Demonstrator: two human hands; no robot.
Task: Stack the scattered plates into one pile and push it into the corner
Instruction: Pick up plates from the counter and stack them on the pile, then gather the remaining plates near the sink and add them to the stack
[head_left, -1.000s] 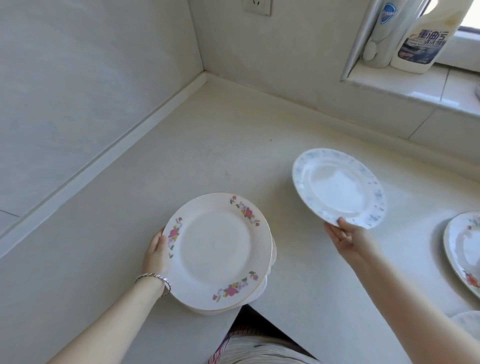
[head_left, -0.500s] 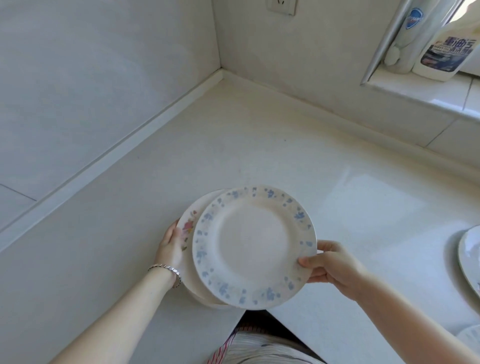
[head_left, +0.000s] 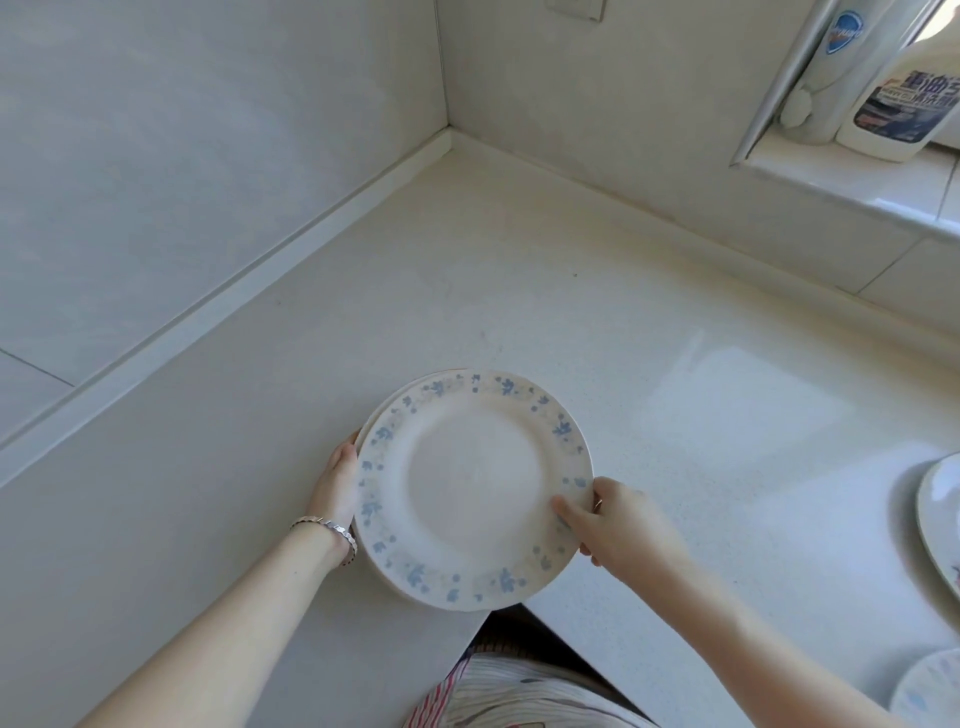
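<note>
A white plate with a blue flower rim lies on top of a pile of plates near the front edge of the counter. Only a thin sliver of the plates beneath shows at the upper left. My right hand pinches the blue plate's right rim, thumb on top. My left hand, with a silver bracelet on the wrist, holds the pile's left edge; its fingers are hidden under the rim. The counter corner lies well beyond the pile.
Two more plates sit at the right frame edge, one with a flower print and one lower down. Two detergent bottles stand on the window sill. Walls bound the counter at left and back.
My right hand carried the blue-rimmed plate leftward from the air and set it down onto the pile, covering the pink-flowered plate. My left hand stayed on the pile's left edge.
</note>
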